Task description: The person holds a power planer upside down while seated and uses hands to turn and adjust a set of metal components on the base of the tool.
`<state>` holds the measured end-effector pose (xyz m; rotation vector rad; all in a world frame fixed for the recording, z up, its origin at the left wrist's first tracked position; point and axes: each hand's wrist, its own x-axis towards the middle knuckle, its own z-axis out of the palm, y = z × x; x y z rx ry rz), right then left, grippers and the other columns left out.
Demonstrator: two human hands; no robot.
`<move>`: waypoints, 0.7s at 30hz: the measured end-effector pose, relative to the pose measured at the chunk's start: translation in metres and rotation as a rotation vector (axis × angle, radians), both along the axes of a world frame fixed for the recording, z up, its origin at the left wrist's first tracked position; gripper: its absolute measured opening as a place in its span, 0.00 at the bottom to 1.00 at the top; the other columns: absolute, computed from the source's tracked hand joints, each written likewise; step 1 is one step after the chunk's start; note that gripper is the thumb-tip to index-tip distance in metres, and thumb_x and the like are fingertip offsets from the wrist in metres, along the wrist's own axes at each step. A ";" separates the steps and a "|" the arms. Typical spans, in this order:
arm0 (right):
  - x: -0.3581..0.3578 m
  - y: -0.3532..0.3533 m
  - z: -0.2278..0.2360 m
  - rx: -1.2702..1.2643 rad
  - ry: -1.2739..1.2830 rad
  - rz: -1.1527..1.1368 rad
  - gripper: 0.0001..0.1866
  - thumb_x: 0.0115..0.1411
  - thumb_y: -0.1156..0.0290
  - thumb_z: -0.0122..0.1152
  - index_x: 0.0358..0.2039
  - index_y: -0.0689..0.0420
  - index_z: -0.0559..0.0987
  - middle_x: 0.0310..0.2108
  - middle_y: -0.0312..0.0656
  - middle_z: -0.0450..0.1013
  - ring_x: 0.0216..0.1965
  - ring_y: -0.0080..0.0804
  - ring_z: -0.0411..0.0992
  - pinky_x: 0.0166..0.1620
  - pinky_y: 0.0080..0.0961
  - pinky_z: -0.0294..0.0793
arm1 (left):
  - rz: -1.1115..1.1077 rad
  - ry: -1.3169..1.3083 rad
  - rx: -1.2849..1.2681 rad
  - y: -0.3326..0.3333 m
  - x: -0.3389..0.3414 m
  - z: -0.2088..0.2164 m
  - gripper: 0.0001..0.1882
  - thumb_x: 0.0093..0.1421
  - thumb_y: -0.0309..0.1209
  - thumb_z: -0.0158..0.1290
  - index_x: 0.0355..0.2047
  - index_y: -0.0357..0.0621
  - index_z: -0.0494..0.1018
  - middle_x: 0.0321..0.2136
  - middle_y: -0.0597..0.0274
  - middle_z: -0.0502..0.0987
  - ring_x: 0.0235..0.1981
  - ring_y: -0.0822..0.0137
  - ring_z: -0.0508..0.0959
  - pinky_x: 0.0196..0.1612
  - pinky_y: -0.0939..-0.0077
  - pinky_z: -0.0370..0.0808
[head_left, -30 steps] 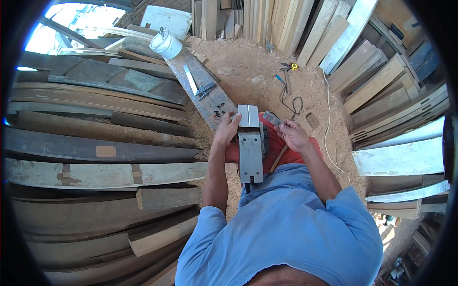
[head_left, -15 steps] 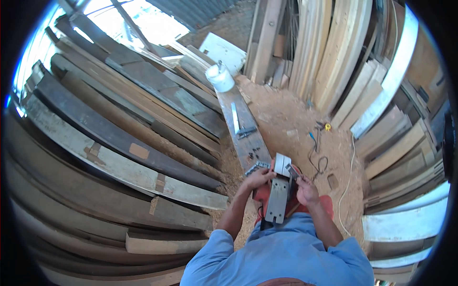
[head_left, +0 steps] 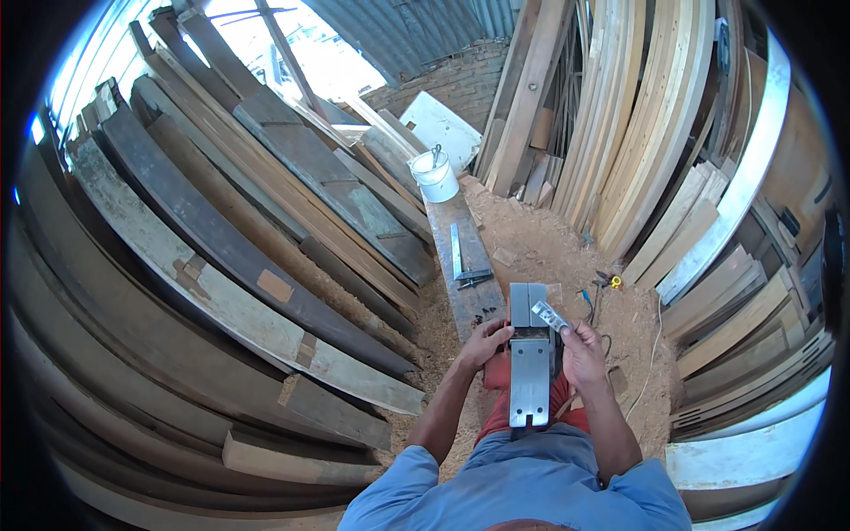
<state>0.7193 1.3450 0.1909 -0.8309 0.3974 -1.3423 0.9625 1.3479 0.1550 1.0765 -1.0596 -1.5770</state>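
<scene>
An electric hand planer [head_left: 529, 380] rests sole up on my lap, its flat metal plates facing me. My left hand [head_left: 485, 343] is closed at the planer's left side, fingertips by the dark gap between the two plates. A small flat metal piece with slots, like a blade holder [head_left: 550, 315], is pinched in my right hand [head_left: 584, 356]. That piece slants over the right edge of the planer's far plate. The planer's underside and body are mostly hidden below the plates.
A narrow plank [head_left: 456, 305] runs ahead, carrying a try square [head_left: 457, 252], small dark pieces [head_left: 485, 313] and a white bucket [head_left: 436, 182]. A yellow tape measure [head_left: 616, 281] and a cord lie on the sawdust floor at right. Stacked boards [head_left: 257, 292] line both sides.
The planer has turned from a slant to nearly straight. My right hand has tipped the metal piece so its broad, bright face shows. The whole view has shifted a little.
</scene>
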 end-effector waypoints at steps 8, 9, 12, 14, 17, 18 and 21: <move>-0.025 0.009 -0.021 0.008 0.079 0.063 0.03 0.69 0.80 0.59 0.41 0.62 0.79 0.47 0.44 0.80 0.51 0.28 0.75 0.61 0.30 0.69 | -0.079 -0.039 -0.160 0.011 -0.015 -0.027 0.27 0.67 0.33 0.54 0.64 0.37 0.68 0.56 0.61 0.75 0.59 0.68 0.71 0.64 0.70 0.66; -0.021 0.018 -0.027 0.027 0.075 0.059 0.03 0.69 0.80 0.59 0.41 0.62 0.79 0.48 0.46 0.80 0.51 0.29 0.75 0.61 0.31 0.69 | -0.065 -0.055 -0.125 0.019 -0.015 -0.031 0.27 0.67 0.33 0.55 0.65 0.37 0.68 0.57 0.60 0.75 0.59 0.68 0.71 0.65 0.70 0.66; -0.014 0.021 -0.031 0.045 0.035 0.073 0.02 0.69 0.79 0.59 0.40 0.61 0.80 0.50 0.50 0.80 0.53 0.32 0.76 0.61 0.35 0.69 | -0.032 -0.112 -0.091 0.022 -0.005 -0.034 0.28 0.63 0.31 0.56 0.63 0.36 0.68 0.54 0.59 0.76 0.57 0.67 0.72 0.63 0.70 0.67; -0.011 0.019 -0.021 0.031 -0.023 0.139 0.02 0.69 0.79 0.59 0.39 0.60 0.80 0.50 0.50 0.80 0.53 0.32 0.76 0.61 0.35 0.69 | -0.032 -0.191 -0.098 0.019 0.005 -0.031 0.28 0.62 0.30 0.57 0.62 0.36 0.69 0.52 0.60 0.76 0.54 0.68 0.73 0.61 0.70 0.69; -0.019 0.010 -0.031 -0.005 -0.009 0.122 0.02 0.69 0.79 0.59 0.39 0.61 0.79 0.50 0.51 0.80 0.52 0.33 0.76 0.60 0.35 0.70 | -0.088 -0.076 -0.051 0.011 -0.004 -0.023 0.31 0.59 0.26 0.55 0.65 0.36 0.67 0.57 0.59 0.74 0.58 0.67 0.72 0.64 0.70 0.67; -0.015 0.013 -0.027 -0.007 0.000 0.131 0.02 0.69 0.79 0.59 0.39 0.61 0.79 0.50 0.51 0.80 0.52 0.33 0.76 0.60 0.35 0.70 | -0.076 -0.059 -0.033 0.013 -0.002 -0.029 0.32 0.58 0.25 0.54 0.65 0.36 0.67 0.57 0.60 0.74 0.57 0.67 0.72 0.64 0.70 0.68; -0.007 0.022 -0.014 -0.007 0.019 0.155 0.02 0.69 0.79 0.59 0.39 0.61 0.79 0.50 0.51 0.80 0.51 0.34 0.76 0.60 0.36 0.71 | -0.035 -0.013 -0.012 0.018 0.001 -0.040 0.33 0.57 0.23 0.53 0.65 0.37 0.67 0.56 0.61 0.74 0.56 0.69 0.73 0.63 0.71 0.69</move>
